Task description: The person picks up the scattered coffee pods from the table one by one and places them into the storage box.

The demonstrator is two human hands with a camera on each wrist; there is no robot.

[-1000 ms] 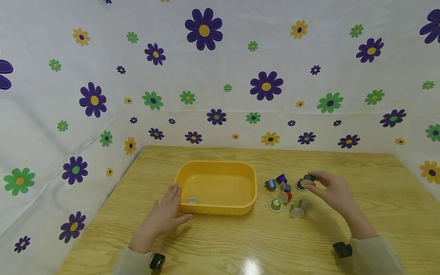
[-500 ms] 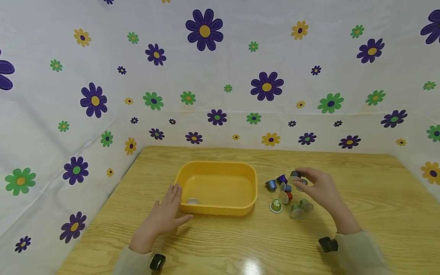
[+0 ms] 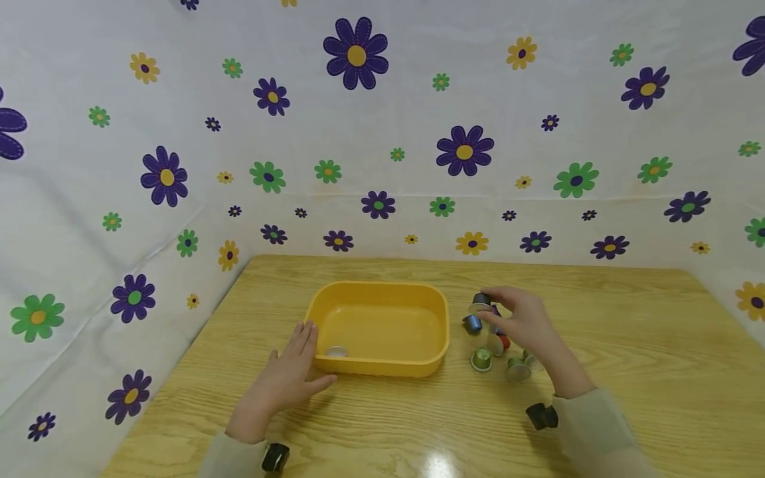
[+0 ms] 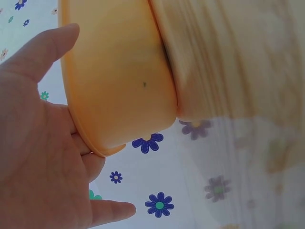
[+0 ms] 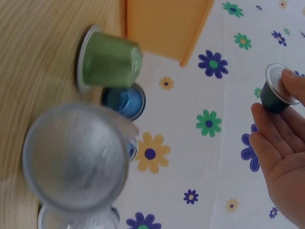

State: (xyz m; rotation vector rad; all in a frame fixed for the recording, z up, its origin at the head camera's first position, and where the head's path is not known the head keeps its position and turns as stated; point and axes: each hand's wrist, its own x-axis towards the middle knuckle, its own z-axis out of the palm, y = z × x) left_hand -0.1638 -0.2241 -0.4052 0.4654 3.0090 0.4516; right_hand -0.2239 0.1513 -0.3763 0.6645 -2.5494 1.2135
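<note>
Over the desk (image 3: 370, 425), toward its far edge, the right hand (image 3: 528, 325) is pinching a dark capsule (image 3: 481, 300) — gentle pressure should be sufficing — while the left hand (image 3: 283, 382), fingers straight, is touching the tray (image 3: 382, 367).

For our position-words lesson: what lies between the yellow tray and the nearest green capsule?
The head view shows only bare tabletop between the tray and green capsule.
</note>
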